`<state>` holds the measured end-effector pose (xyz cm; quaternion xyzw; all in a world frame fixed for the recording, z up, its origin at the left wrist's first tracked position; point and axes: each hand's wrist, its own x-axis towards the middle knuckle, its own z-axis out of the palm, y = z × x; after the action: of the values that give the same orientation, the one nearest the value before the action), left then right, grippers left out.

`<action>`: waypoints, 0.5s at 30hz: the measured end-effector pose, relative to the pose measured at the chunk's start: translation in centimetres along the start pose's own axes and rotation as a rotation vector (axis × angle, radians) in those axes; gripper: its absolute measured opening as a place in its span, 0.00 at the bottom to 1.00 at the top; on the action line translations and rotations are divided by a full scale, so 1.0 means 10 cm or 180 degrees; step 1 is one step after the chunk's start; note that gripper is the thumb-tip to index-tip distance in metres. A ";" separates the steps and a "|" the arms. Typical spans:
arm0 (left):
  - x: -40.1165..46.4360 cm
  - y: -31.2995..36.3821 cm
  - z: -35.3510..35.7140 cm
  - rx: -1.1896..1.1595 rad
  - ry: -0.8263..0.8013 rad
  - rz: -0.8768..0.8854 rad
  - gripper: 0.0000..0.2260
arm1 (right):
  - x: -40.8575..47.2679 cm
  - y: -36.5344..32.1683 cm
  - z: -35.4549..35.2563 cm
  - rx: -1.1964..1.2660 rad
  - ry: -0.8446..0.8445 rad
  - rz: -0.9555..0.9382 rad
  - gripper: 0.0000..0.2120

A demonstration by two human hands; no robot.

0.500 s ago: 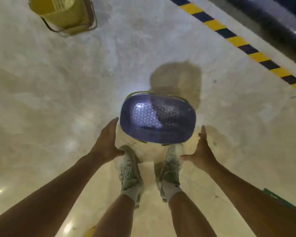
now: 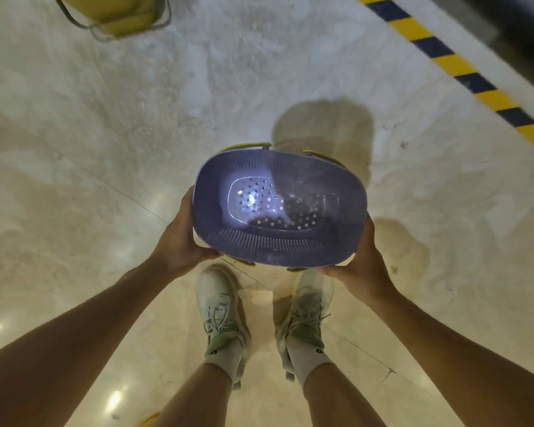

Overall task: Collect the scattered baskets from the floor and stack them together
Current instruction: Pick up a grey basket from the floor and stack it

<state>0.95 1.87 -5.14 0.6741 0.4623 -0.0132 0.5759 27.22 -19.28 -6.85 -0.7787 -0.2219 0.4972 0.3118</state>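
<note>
A purple perforated basket (image 2: 278,241) with yellow-green handles is held in front of me above the floor, its open side facing up at me. My left hand (image 2: 182,238) grips its left rim and my right hand (image 2: 363,260) grips its right rim. A yellow basket (image 2: 121,13) with a metal wire handle lies on the floor at the top left, partly cut off by the frame edge.
My two feet in pale sneakers (image 2: 222,318) stand on the polished stone floor below the basket. A yellow and black striped line (image 2: 450,63) runs diagonally across the top right, with a dark area beyond it. A small yellow object (image 2: 150,420) shows at the bottom edge.
Both hands were open beside the purple basket; now they have closed on its two sides and the basket is nearer the camera.
</note>
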 end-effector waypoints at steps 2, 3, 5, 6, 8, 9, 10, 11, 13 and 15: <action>-0.13 0.25 -0.22 -0.0020 0.0021 0.0062 0.56 | -0.10 -0.35 -0.12 0.0040 -0.0065 -0.0142 0.61; -0.21 0.40 -0.34 -0.0027 0.0067 0.0092 0.55 | -0.17 -0.54 -0.19 0.0006 -0.0083 -0.0223 0.61; -0.39 0.78 -0.61 -0.0041 0.0193 0.0193 0.54 | -0.32 -1.01 -0.33 -0.0049 -0.0088 -0.0372 0.62; -0.51 0.98 -0.75 -0.0110 0.0275 0.0218 0.54 | -0.41 -1.28 -0.40 -0.0073 -0.0090 -0.0465 0.63; -0.78 1.44 -1.04 -0.0143 0.0406 0.0332 0.55 | -0.62 -1.84 -0.57 -0.0119 -0.0118 -0.0720 0.61; -0.93 1.68 -1.18 -0.0168 0.0464 0.0369 0.54 | -0.76 -2.10 -0.67 -0.0115 -0.0137 -0.0854 0.60; -1.10 1.94 -1.34 -0.0289 0.0479 0.0381 0.54 | -0.91 -2.39 -0.76 -0.0134 -0.0150 -0.0918 0.60; -1.31 2.21 -1.50 -0.0322 0.0504 0.0411 0.54 | -1.08 -2.67 -0.85 -0.0165 -0.0167 -0.0957 0.60; -1.72 2.70 -1.80 -0.0149 0.0632 0.0536 0.54 | -1.40 -3.21 -1.01 -0.0264 -0.0222 -0.1047 0.60; -2.15 3.20 -2.11 -0.0066 0.0747 0.0660 0.54 | -1.74 -3.82 -1.20 -0.0309 -0.0285 -0.1218 0.59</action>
<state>-1.82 8.30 38.23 0.7091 0.4545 0.1301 0.5232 29.73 -6.82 34.96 -0.7135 -0.4033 0.4517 0.3525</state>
